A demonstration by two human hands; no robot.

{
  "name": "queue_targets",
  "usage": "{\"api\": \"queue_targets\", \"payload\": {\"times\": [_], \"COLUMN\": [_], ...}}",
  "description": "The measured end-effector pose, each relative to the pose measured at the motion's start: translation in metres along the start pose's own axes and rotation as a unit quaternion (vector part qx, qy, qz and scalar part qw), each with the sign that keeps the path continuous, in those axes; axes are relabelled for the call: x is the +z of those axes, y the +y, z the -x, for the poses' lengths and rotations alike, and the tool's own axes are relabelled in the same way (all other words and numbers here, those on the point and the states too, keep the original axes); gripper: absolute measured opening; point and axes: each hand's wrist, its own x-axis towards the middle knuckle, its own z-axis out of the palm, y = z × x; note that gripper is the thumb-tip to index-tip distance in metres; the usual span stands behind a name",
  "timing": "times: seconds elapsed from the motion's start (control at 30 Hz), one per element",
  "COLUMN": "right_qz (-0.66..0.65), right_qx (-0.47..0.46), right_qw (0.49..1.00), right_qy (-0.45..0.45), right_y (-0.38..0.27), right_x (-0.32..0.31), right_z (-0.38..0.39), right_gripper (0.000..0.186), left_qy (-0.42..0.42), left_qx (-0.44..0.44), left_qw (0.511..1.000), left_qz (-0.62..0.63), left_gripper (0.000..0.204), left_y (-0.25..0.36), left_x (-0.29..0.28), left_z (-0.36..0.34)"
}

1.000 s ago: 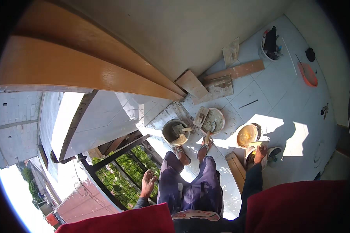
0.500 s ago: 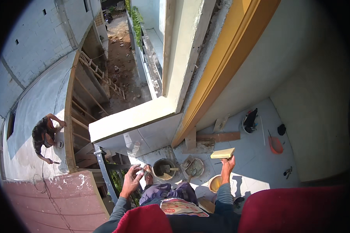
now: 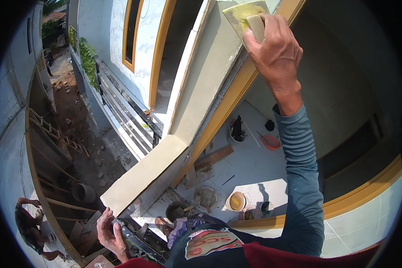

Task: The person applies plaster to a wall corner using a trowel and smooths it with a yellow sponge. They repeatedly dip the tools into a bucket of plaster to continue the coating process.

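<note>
My right hand [image 3: 276, 56] is raised high, gripping a yellow float [image 3: 236, 18] by its block handle at the upper end of a grey plastered strip [image 3: 200, 78] beside the orange wooden frame [image 3: 223, 120]. My left hand [image 3: 112, 234] is low at the left, fingers apart and slightly curled, at the end of the cream ledge [image 3: 144, 165] next to a dark metal railing [image 3: 134, 239]. Whether it rests on either is hard to tell.
A co-worker [image 3: 27, 223] crouches on a neighbouring roof at lower left. An alley [image 3: 69, 114] drops below, with a slatted balcony railing [image 3: 125, 123] beside it. Buckets [image 3: 236, 202], boards [image 3: 219, 156] and an orange basin [image 3: 269, 142] lie on the tiled floor.
The view has swung up from the floor to the wall top. My right hand has lifted the float from near the buckets to high on the plastered strip; my left hand has shifted toward the ledge.
</note>
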Motion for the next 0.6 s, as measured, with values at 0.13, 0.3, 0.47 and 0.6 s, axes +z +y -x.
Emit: {"api": "queue_targets", "payload": {"times": [0.13,0.3,0.47,0.6], "right_qz": [0.096,0.009,0.007,0.154], "right_qx": [-0.030,-0.207,-0.207,-0.119], "right_qw": [0.992,0.950,0.956,0.975], "right_qy": [-0.078,-0.234,-0.206,-0.111], "right_y": [-0.016,-0.078,-0.054,0.011], "right_x": [0.021,0.043,0.030,-0.011], "right_z": [0.012,0.162,0.108,-0.015], "right_gripper": [0.030,0.022,0.024,0.030], "left_qy": [0.011,-0.029,0.000,0.033], "left_qx": [-0.030,-0.055,-0.063,-0.085], "left_qw": [0.999,0.998,0.996,0.994], "left_qz": [0.013,-0.007,-0.057,-0.054], "left_gripper": [0.032,0.037,0.040,0.041], "left_y": [-0.017,-0.055,-0.088,-0.120], "left_x": [-0.023,-0.060,-0.094,-0.102], "left_z": [0.009,0.028,0.042,0.055]}}
